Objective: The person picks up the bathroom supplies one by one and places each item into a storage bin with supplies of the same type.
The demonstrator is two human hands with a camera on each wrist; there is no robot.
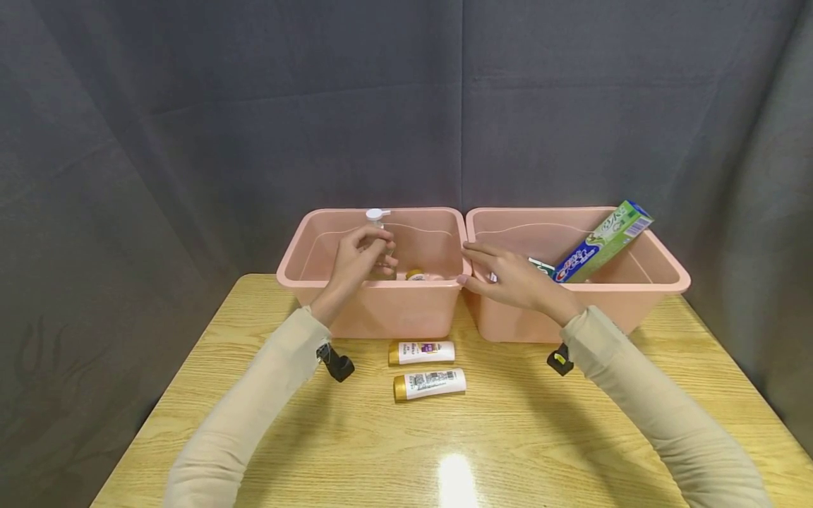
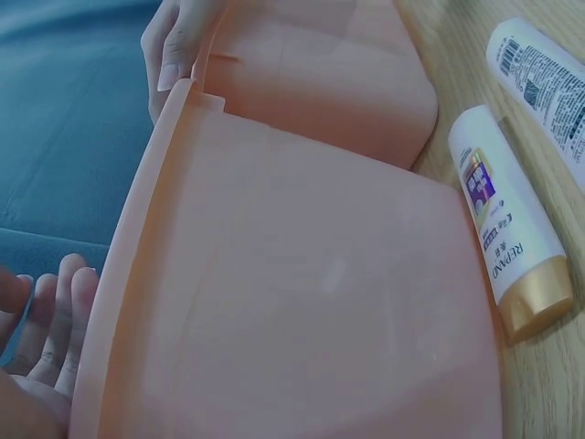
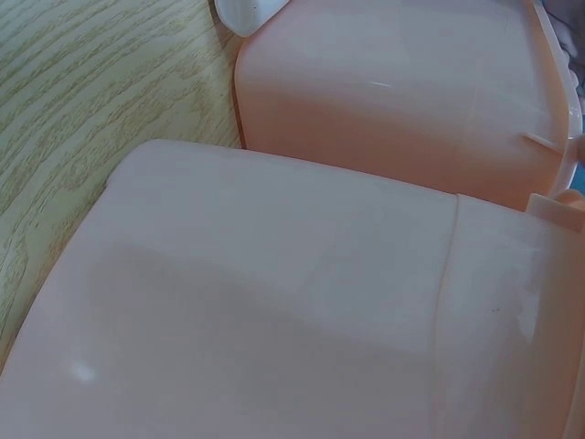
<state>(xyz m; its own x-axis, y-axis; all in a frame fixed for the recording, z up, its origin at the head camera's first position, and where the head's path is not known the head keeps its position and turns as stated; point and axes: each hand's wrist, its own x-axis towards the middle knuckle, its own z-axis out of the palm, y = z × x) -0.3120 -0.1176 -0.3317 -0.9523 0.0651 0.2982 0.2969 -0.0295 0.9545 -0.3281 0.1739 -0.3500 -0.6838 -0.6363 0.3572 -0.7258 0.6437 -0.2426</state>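
My left hand (image 1: 365,257) reaches over the front rim of the left pink bin (image 1: 387,310), fingers loosely bent. In the left wrist view its fingers (image 2: 62,311) hold nothing. Just behind it stands a bottle with a white pump top (image 1: 376,214), its body mostly hidden by the hand. A gold-capped item (image 1: 416,275) shows lower in this bin. My right hand (image 1: 508,275) lies over the near left corner of the right pink bin (image 1: 635,288), its fingers and thumb spread and touching the rims where the bins meet.
A green and blue toothpaste box (image 1: 603,242) leans up out of the right bin, beside a dark green and white box (image 1: 542,266). Two white tubes with gold caps, one nearer the bins (image 1: 422,352) and one nearer me (image 1: 435,383), lie on the wooden table (image 1: 356,437). A grey curtain (image 1: 381,106) hangs behind.
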